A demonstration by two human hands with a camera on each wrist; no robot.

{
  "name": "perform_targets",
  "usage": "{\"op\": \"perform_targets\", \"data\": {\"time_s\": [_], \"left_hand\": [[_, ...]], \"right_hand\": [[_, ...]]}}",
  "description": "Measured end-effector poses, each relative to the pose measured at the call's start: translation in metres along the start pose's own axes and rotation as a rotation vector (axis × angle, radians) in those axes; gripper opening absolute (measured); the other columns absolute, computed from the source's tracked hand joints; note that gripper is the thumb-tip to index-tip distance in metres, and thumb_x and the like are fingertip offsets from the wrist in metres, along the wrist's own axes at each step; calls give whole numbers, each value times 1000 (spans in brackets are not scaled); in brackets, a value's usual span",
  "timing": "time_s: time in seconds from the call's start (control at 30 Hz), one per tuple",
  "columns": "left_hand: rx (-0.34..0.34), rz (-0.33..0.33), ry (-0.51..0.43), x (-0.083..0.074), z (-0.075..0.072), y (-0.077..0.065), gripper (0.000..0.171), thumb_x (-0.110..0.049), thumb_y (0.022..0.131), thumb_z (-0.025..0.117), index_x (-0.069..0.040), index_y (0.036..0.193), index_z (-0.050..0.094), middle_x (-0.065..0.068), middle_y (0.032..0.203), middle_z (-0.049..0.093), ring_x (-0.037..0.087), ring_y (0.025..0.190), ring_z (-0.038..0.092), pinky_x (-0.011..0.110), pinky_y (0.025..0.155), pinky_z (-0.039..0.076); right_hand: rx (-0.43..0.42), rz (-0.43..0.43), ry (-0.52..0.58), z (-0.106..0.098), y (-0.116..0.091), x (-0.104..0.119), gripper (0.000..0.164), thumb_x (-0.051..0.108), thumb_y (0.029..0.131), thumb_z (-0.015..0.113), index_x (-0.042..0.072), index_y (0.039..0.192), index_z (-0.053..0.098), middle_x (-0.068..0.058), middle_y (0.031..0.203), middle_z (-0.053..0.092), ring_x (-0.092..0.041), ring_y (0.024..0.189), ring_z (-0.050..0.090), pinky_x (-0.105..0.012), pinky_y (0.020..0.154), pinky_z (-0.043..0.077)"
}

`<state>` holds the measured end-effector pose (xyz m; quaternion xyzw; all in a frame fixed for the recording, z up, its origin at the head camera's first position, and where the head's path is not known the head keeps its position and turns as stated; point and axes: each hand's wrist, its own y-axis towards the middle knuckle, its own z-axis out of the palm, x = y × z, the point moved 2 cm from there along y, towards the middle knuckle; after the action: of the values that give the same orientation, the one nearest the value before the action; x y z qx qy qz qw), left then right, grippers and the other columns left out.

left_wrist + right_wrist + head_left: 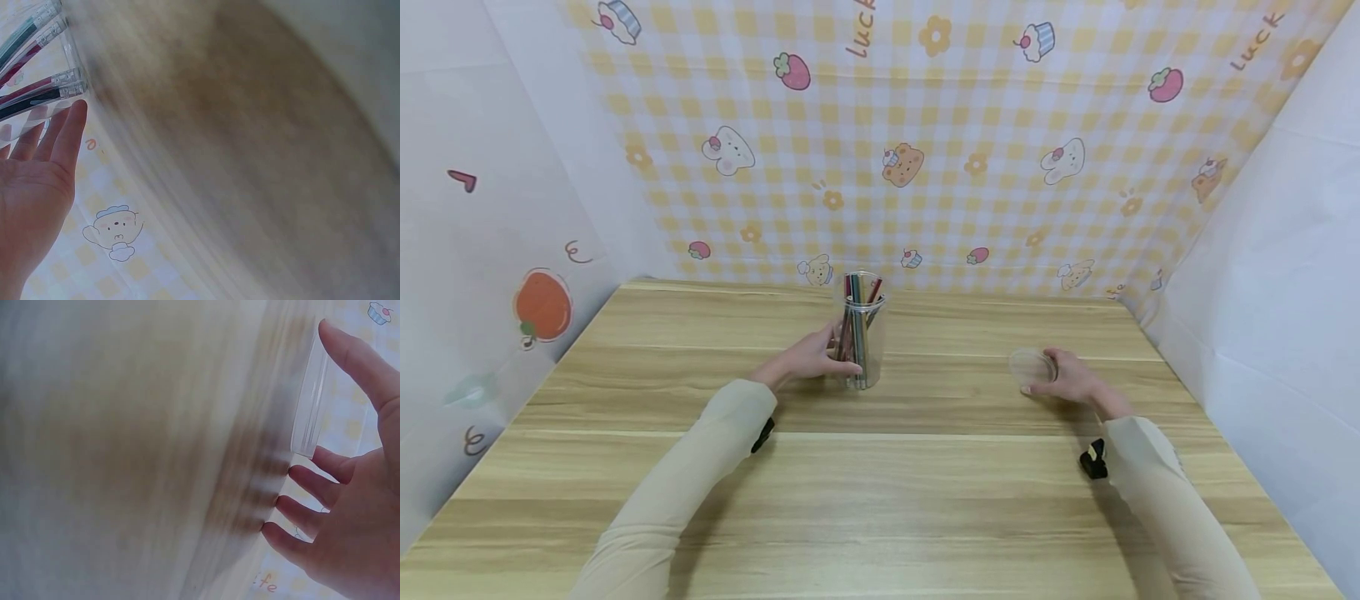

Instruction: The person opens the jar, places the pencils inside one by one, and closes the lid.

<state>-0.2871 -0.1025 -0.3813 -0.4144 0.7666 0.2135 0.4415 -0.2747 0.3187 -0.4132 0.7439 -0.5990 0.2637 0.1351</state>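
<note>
A clear plastic jar (876,346) stands upright on the table with several pens (855,321) inside, in dark, red and teal colours. My left hand (811,357) holds it from the left side, thumb across the front and fingers behind. The left wrist view shows the clear lower ends of the pens (59,94) through the jar wall, beside the fingers. Farther right, a clear round lid (1028,368) lies flat on the table. My right hand (1070,379) grips its rim, with the thumb at one edge and the index finger at the opposite edge.
The wood-grain table (880,508) runs back to a yellow checked cloth (940,108) with cartoon prints. White sheets (1277,275) close off both sides. Black wrist straps (1094,460) show under the sleeves.
</note>
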Motion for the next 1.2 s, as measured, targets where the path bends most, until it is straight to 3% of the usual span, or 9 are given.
{"op": "perform_targets", "data": {"time_s": [0.17, 0.33, 0.63, 0.9, 1.1, 1.2], "left_hand": [[-22, -4, 15, 21, 2, 10, 102, -32, 70, 75, -14, 142, 6, 19, 126, 42, 31, 117, 37, 43, 98, 27], [-34, -15, 9, 24, 3, 12, 103, -34, 68, 76, -17, 142, 7, 16, 124, 44, 28, 116, 39, 42, 98, 28], [-31, -8, 11, 24, 3, 11, 100, -34, 68, 75, -17, 142, 9, 14, 122, 47, 27, 115, 40, 41, 98, 28], [-29, -4, 11, 24, 3, 11, 100, -33, 69, 75, -18, 142, 9, 14, 122, 47, 26, 115, 40, 42, 98, 28], [-32, -8, 11, 24, 3, 11, 100, -35, 68, 76, -19, 142, 10, 13, 121, 48, 26, 114, 41, 42, 97, 28], [-33, -9, 13, 25, 3, 12, 101, -36, 67, 76, -18, 142, 11, 13, 119, 49, 26, 113, 42, 42, 97, 29]], "right_hand": [[-4, 45, -33, 1, 1, -1, 92, 35, 70, 73, -20, 126, 24, -39, 123, 27, -47, 109, 31, -55, 92, 26], [-9, 49, -33, 1, 2, -2, 89, 35, 72, 72, -19, 126, 26, -38, 122, 29, -47, 108, 32, -56, 91, 27], [-79, -105, 179, -3, 4, 4, 81, 14, 74, 71, -20, 128, 20, -39, 124, 28, -50, 112, 30, -56, 93, 26], [-74, -64, 277, -6, 0, 17, 82, 19, 79, 67, -8, 135, 14, -35, 130, 23, -47, 114, 29, -53, 90, 33], [-68, -74, 461, -7, -3, 30, 79, 11, 81, 64, -4, 138, 11, -27, 137, 21, -39, 119, 30, -37, 87, 38], [-75, -94, 471, -7, -2, 37, 79, 10, 80, 64, -2, 138, 12, -23, 138, 20, -37, 119, 31, -28, 83, 40]]}}
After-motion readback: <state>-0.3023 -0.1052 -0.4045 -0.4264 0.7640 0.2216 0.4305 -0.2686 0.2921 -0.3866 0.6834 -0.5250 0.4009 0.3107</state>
